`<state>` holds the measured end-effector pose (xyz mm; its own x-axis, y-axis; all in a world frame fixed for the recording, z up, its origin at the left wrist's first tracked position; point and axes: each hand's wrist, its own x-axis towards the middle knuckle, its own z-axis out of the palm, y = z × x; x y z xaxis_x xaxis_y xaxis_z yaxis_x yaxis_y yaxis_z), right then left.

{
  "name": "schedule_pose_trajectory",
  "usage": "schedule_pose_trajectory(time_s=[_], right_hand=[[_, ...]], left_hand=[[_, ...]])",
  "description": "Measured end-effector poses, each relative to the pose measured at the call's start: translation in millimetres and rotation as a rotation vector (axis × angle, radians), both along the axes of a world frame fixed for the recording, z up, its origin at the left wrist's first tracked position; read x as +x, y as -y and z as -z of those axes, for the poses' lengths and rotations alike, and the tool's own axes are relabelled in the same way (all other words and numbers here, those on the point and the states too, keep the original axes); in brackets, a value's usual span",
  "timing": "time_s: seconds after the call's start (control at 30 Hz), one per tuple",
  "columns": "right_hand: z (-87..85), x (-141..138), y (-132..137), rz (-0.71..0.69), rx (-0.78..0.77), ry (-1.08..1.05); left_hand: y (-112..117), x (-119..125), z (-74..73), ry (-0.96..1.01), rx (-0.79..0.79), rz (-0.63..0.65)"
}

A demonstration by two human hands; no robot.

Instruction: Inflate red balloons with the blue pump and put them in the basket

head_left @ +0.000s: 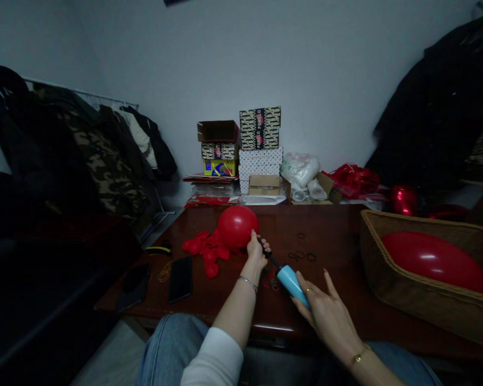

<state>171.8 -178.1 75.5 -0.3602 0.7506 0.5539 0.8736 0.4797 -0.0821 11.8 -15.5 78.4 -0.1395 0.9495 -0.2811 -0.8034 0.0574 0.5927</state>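
My left hand [256, 251] is closed around the neck of a part-inflated red balloon [237, 226], pinching it onto the black nozzle of a light blue hand pump [290, 282]. My right hand [326, 311] grips the pump's blue barrel from the near end, fingers wrapped with the index finger raised. A pile of limp red balloons [204, 252] lies just left of the inflated one on the dark wooden table [338, 236].
A wicker basket [406, 295] at the right holds a large red balloon [432, 260]. Two dark phones [180, 279] and rubber bands [301, 254] lie on the table. Stacked boxes [260, 150], bags and red ribbon line the back wall. Clothes hang at left.
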Motion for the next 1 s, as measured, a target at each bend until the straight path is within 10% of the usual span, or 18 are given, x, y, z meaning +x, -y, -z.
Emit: schedule_pose_trajectory(time_s=[0.47, 1.0], right_hand=[[15.6, 36, 32, 0.005, -0.006, 0.02], [-4.9, -9, -16, 0.035, -0.055, -0.021]], left_hand=[[-3, -1, -0.7, 0.001, -0.003, -0.006], [13, 15, -6.8, -0.064, -0.008, 0.042]])
